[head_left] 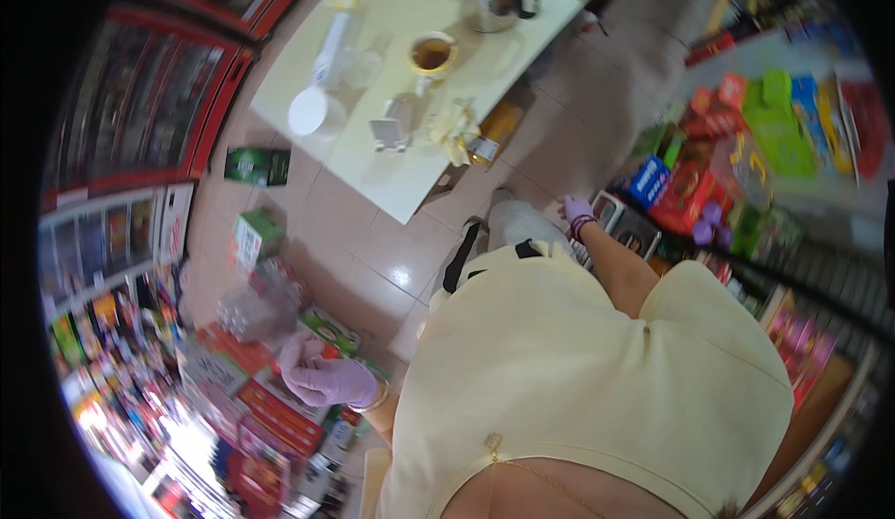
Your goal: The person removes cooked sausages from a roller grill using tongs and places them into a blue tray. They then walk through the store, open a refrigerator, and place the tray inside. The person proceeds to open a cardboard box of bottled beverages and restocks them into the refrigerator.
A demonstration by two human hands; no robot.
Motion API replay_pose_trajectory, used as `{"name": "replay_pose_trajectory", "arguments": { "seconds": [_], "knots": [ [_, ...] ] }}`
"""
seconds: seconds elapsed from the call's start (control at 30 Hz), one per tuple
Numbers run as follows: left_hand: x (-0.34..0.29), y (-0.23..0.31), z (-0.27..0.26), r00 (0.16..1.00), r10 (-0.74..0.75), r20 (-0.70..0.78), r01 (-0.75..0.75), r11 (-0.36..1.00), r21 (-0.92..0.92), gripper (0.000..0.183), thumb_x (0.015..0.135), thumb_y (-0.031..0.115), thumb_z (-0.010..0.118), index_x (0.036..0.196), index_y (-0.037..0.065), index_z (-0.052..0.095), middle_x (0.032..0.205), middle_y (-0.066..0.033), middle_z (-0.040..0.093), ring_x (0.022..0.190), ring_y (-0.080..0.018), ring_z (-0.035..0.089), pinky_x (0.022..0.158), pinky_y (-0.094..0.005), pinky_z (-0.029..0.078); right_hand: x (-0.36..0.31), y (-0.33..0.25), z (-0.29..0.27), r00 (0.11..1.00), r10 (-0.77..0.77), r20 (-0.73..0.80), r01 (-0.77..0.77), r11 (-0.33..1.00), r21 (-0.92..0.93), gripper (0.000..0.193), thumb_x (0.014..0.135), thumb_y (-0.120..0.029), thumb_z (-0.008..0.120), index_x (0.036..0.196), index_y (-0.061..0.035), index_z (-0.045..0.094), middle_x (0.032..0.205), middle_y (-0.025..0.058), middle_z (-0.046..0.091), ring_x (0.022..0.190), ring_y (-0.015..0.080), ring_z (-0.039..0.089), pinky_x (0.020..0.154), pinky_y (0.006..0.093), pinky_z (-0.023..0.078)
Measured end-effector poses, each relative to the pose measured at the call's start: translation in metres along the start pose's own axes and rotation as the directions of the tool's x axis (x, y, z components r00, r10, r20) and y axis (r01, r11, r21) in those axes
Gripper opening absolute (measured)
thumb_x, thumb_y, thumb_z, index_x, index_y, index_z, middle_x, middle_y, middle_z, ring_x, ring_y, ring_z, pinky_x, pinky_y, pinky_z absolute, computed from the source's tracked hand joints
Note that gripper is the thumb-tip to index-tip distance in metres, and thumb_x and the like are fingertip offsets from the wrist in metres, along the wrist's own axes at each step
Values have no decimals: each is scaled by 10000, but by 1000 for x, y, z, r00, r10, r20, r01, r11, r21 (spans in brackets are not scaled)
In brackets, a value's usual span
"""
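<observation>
My left hand (324, 375), in a thin purple glove, is held out low at the left, its fingers curled in. Nothing shows in its grasp. Below it in the picture lie red and white cartons (284, 412), and a clear plastic bag of bottles (256, 306) is just beyond. My right hand (579, 214), gloved alike, is beside a dark, square-framed device (636, 232) at the counter's near end. Its fingers are small and blurred, so their grip cannot be made out.
Ahead stands a pale table (373, 179) bearing a steel kettle (496, 1), a mug of brown liquid (432, 54), a white tub (310, 111) and a crumpled pale-yellow item (453, 131). Red-framed glass cabinets (210, 113) line the left. Colourful packets (783, 132) cover the right counter.
</observation>
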State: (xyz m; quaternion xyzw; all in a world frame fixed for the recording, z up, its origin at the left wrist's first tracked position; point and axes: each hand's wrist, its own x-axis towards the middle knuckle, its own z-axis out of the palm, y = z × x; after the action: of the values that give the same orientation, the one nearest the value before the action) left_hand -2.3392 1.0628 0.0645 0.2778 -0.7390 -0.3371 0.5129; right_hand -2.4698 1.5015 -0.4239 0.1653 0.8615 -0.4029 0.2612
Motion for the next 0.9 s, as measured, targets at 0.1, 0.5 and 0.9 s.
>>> {"name": "replay_pose_trajectory", "arguments": {
  "seconds": [0.1, 0.5, 0.9],
  "knots": [
    [2, -4, -18, 991, 92, -93, -89, 995, 42, 590, 1029, 462, 244, 895, -7, 576, 711, -93, 562, 643, -191, 517, 656, -315, 458, 4, -63, 18, 832, 348, 432, -320, 937, -138, 306, 936, -246, 483, 1104, -34, 626, 1044, 159, 681, 845, 295, 688, 826, 408, 531],
    [80, -97, -103, 998, 55, -20, -48, 965, 257, 326, 979, 240, 420, 804, 83, 645, 654, -16, 631, 673, -215, 636, 631, -325, 485, 30, -185, 83, 651, -143, 746, 758, 72, -648, 294, 921, -246, 394, 909, -53, 615, 918, 237, 646, 857, 414, 628, 753, 506, 496],
    [243, -275, -239, 933, -53, -356, 102, 987, 121, 456, 1025, 312, 352, 832, 17, 641, 732, -113, 641, 671, -222, 621, 591, -310, 483, 8, -412, 292, 686, 107, 719, 654, 342, -675, 284, 886, -261, 521, 1002, -73, 699, 1070, 177, 672, 973, 332, 660, 831, 429, 524]
  ]
}}
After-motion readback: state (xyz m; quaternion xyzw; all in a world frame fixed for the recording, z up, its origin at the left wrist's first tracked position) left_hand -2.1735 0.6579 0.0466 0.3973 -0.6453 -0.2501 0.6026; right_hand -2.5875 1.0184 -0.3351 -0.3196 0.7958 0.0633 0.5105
